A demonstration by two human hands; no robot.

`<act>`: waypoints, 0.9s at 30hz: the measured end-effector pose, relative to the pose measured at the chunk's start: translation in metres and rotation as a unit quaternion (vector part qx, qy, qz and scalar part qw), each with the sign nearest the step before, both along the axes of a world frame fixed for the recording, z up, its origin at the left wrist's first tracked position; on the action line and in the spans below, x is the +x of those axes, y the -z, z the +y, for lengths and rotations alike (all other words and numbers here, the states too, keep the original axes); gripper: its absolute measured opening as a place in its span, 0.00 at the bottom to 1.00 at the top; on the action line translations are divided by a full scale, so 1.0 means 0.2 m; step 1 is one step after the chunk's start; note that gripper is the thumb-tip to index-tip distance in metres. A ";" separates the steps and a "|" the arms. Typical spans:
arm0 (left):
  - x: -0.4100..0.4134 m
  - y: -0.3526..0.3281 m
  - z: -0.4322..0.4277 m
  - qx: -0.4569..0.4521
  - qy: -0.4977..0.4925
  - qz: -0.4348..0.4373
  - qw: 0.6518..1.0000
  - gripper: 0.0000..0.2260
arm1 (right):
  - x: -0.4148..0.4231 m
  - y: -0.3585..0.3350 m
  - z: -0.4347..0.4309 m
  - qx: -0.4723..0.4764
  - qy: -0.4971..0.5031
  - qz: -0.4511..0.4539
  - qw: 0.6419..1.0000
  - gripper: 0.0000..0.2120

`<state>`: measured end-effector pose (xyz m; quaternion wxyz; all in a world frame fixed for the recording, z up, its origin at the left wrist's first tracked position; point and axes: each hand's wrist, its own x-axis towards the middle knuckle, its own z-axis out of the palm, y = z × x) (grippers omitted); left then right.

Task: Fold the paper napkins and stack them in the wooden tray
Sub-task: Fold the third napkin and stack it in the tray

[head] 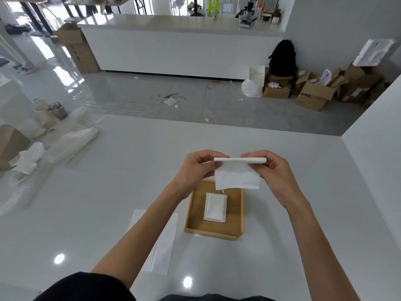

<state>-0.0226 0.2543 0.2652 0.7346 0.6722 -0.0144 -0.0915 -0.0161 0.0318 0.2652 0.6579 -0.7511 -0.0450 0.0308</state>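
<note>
Both the left hand (196, 170) and right hand (272, 170) pinched the limp, featherlight paper napkin (237, 178) along its folded top edge, best gripped there.

hands (236, 170) pinching napkin (237, 177), above tray (213, 233)

The head camera is looking forward and down from close above the white table (108, 181); only this one view is showing.
</note>
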 end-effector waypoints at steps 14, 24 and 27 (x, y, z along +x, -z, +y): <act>-0.01 -0.01 -0.01 -0.194 -0.015 0.138 0.971 0.12 | -0.01 -0.01 0.01 -0.010 0.034 -0.066 0.997 0.18; -0.04 -0.01 -0.01 -0.091 0.001 0.116 0.989 0.13 | -0.01 0.03 -0.01 -0.068 -0.024 -0.117 0.991 0.26; -0.03 0.00 0.00 -0.073 0.000 0.097 0.993 0.10 | -0.02 0.04 -0.02 -0.010 -0.025 -0.086 0.996 0.22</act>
